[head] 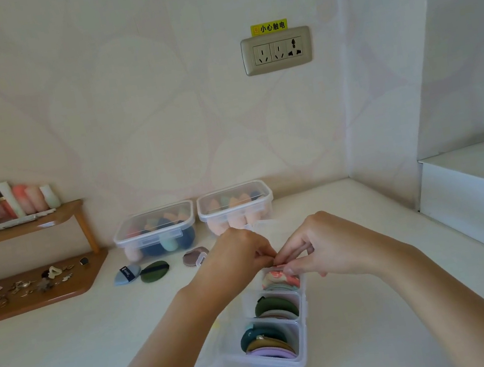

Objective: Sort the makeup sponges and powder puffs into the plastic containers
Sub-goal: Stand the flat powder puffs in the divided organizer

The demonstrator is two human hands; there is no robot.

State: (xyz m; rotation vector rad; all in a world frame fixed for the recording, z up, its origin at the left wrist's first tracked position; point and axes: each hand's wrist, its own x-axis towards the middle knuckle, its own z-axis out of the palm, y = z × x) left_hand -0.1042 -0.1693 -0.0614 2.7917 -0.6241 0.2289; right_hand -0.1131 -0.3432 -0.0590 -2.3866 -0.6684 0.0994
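A long clear divided container lies in front of me with flat powder puffs standing in its three compartments. My left hand and my right hand meet over the far compartment, fingertips pinching a pink puff at its top edge. Three loose puffs lie on the table further left: a light blue one, a dark green one and a mauve one. Two lidded clear boxes with makeup sponges, one on the left and one on the right, stand against the wall.
A wooden shelf with cosmetic bottles stands at the left, and its lower board carries several small hair clips. A white box rises at the right. A wall socket sits above the table.
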